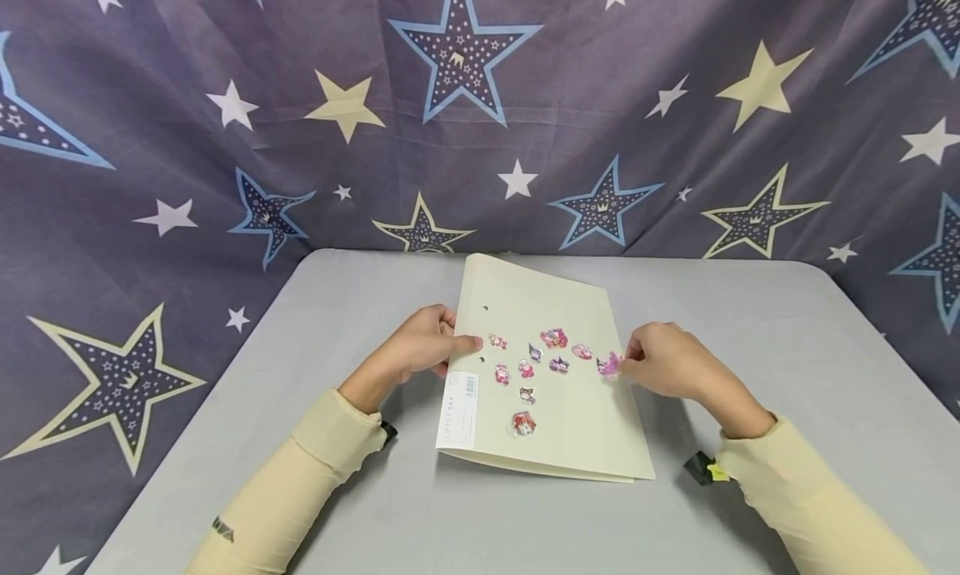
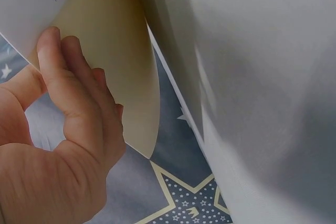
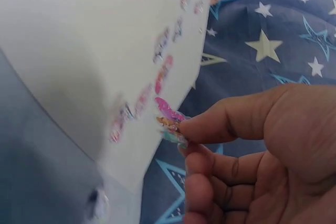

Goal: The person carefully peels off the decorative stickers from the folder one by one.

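Observation:
A cream clip file folder lies tilted above the grey table, with several small cartoon stickers scattered over its cover. At its left spine edge, my left hand grips the folder, thumb on the cover and fingers behind it. The left wrist view shows these fingers against the folder's cream underside. Beside the folder's right edge, my right hand pinches a small colourful sticker, pink at its top, between thumb and forefinger. That sticker overlaps the cover's right edge in the head view.
A white label with a barcode is on the folder's lower left. Two small holes show near the spine. The grey table extends around the folder, and a dark star-patterned cloth hangs behind it.

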Available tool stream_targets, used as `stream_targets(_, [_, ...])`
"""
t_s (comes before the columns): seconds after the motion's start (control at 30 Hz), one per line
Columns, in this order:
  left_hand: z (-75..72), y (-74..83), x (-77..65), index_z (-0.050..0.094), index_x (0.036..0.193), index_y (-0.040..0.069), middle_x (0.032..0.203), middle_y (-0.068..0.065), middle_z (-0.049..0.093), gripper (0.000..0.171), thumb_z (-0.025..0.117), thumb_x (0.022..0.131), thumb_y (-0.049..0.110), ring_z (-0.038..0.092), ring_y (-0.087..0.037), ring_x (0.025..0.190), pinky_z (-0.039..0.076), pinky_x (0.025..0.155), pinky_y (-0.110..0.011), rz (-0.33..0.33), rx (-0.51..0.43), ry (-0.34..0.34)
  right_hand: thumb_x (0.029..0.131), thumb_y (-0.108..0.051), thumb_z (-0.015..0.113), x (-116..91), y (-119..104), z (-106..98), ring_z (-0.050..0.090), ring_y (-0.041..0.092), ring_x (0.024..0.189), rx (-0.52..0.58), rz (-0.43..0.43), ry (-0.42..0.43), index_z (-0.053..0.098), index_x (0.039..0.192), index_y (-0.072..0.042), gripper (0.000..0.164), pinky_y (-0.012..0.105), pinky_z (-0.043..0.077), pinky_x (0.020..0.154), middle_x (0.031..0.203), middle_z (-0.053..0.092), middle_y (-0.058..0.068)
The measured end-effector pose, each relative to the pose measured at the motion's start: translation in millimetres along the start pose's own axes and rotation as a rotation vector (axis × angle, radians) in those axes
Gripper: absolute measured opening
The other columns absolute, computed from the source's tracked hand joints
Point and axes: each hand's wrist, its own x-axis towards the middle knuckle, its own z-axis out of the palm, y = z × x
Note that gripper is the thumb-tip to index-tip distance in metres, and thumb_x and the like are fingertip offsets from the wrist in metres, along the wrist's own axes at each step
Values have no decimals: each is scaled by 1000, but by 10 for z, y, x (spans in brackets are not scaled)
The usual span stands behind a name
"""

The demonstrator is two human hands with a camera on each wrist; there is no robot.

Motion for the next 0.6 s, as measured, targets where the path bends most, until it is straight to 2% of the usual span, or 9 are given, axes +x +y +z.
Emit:
stream_targets(0.23, [-6, 4, 1, 53, 108, -2, 87, -16, 69, 35, 78, 92, 17, 72, -25, 66, 60, 57, -36, 4, 1, 1, 91, -17, 68, 6, 133, -144, 52, 18, 61, -41, 25, 4, 66, 75, -12, 17, 33, 41, 56, 67, 58, 0])
stream_targets(0.5, [-15, 19, -17, 54, 108, -3, 86, -16, 69, 35, 78, 92, 17, 72, -25, 66, 60, 56, -35, 12, -1, -4, 92, -20, 68, 75, 308, -113, 46, 16, 56, -25, 67, -53, 57, 64, -14, 31, 32, 35, 53, 58, 48, -2])
stream_targets(0.6, [-16, 26, -25, 54, 108, -3, 87, -16, 69, 35, 78, 92, 17, 72, -25, 67, 60, 56, -35, 17, -4, -6, 92, -22, 67, 105, 360, -94, 48, 17, 59, -51, 88, -66, 58, 65, -13, 30, 32, 38, 54, 61, 52, -1])
